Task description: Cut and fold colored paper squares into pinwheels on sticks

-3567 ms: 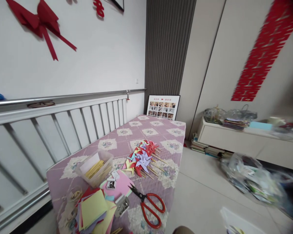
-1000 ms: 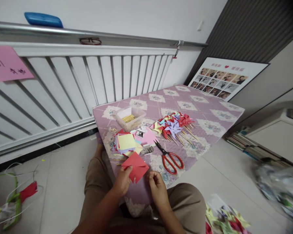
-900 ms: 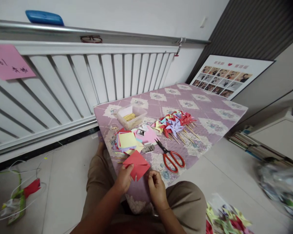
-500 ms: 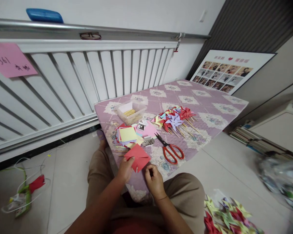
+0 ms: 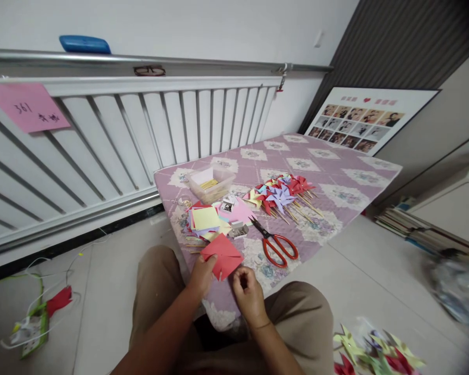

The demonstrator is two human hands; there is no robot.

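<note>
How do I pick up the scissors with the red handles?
Probably by the red loop handles, your right hand coming from the near right side. The scissors lie flat, loops nearer you, and the black blades point away toward the pink paper.

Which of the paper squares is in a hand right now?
The red square, with visible slits, gripped by the left hand. The other squares lie in the pile beyond it, touched by neither hand.

one head-worn view, facing forward and down across the patterned cloth (image 5: pixel 316 169)
</note>
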